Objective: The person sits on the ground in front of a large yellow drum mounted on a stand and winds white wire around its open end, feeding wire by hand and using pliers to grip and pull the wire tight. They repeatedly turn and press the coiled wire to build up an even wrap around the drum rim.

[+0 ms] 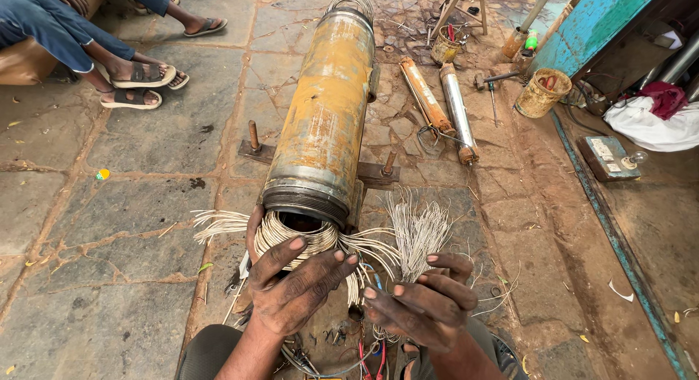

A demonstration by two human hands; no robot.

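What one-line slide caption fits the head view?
Both hands, left and right, work the pale winding wires at the open end of a rusty motor stator cylinder.

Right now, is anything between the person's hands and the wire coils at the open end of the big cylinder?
Nothing visible. The left hand already rests on the wire coils at the mouth of the cylinder; the right hand sits just below the loose wire ends.

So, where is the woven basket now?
The woven basket stands on the ground at upper right in the head view, beside the blue panel, right of the two smaller cylinders.
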